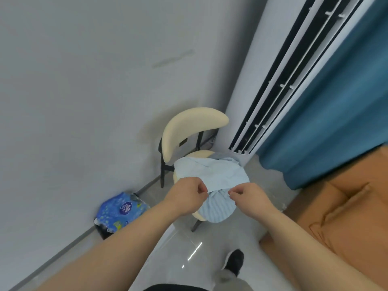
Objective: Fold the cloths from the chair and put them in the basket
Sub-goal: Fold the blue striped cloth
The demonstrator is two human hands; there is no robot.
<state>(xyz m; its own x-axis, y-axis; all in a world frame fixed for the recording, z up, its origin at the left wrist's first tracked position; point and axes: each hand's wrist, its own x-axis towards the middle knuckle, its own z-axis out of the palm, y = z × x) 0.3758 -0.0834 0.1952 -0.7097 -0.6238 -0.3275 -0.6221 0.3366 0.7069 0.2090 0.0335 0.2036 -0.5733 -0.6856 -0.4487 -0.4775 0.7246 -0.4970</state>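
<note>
A cream chair [184,131] with black legs stands against the wall. A pale blue cloth [214,173] lies spread over its seat, on top of a light blue striped cloth [216,208] that hangs over the seat's front edge. My left hand [186,194] pinches the near edge of the pale blue cloth on the left. My right hand [247,196] pinches the same edge a little to the right. No basket is in view.
A blue printed plastic pack [119,213] sits on a dark bin by the wall at the left. An orange sofa [344,217] fills the right. A white standing air conditioner [279,80] and blue curtain [340,101] stand behind the chair. My dark shoe [234,262] is on the glossy floor.
</note>
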